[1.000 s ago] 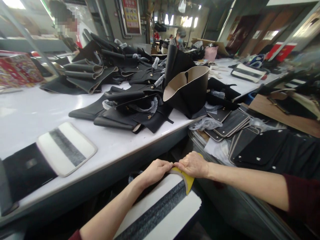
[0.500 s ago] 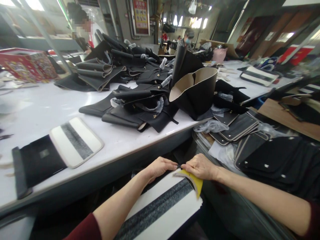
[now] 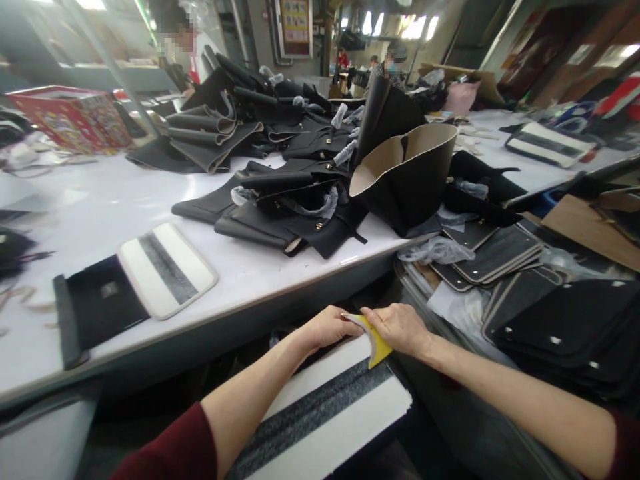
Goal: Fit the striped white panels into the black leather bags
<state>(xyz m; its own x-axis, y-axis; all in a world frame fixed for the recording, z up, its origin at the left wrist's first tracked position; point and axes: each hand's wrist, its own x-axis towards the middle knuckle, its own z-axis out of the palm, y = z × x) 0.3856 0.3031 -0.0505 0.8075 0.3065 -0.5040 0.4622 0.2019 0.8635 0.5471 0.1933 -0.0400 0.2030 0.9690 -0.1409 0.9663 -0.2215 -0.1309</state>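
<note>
A white panel with a dark grey fuzzy stripe (image 3: 330, 410) lies below the table edge, in front of me. At its far end a yellow backing strip (image 3: 376, 343) curls up off the panel. My left hand (image 3: 327, 328) is closed, its fingertips pressing the panel's far edge beside the strip. My right hand (image 3: 397, 327) is closed in a pinch on the top of the yellow strip. The two hands nearly touch.
A white table (image 3: 100, 207) holds a second striped panel (image 3: 167, 270) on a black piece, piles of black leather bag parts (image 3: 290, 207) and an upright bag body (image 3: 407, 173). Stacked dark panels (image 3: 490, 253) lie at right. People work at the back.
The yellow strip has been peeled a little further and now curls between my hands. The camera has drifted left, so the table scene sits further right in view.
</note>
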